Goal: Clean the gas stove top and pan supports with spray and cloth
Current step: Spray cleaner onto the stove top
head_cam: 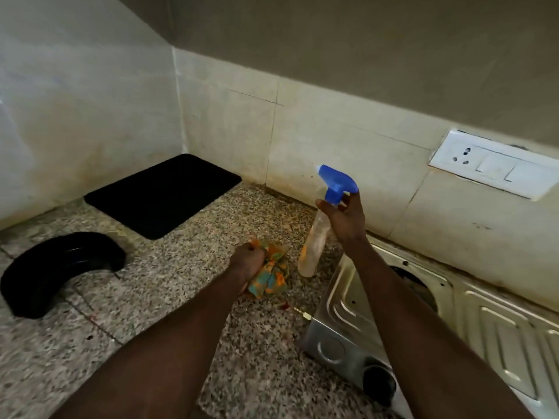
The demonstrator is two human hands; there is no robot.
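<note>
A clear spray bottle (313, 246) with a blue trigger head stands on the speckled granite counter (187, 285), just left of the steel gas stove (490, 322). My right hand (344, 219) is at the bottle's neck, fingers loosely curled around it below the blue head. My left hand (246, 263) grips a crumpled orange and teal cloth (270, 275) that rests on the counter beside the bottle. The stove's left burner opening shows bare, with no pan support on it. A black knob sits on the stove's front face.
A flat black mat (163, 193) lies in the back corner by the tiled wall. A curved black object (57, 270) rests on the counter at the left. A white socket and switch plate (490, 163) is on the wall above the stove.
</note>
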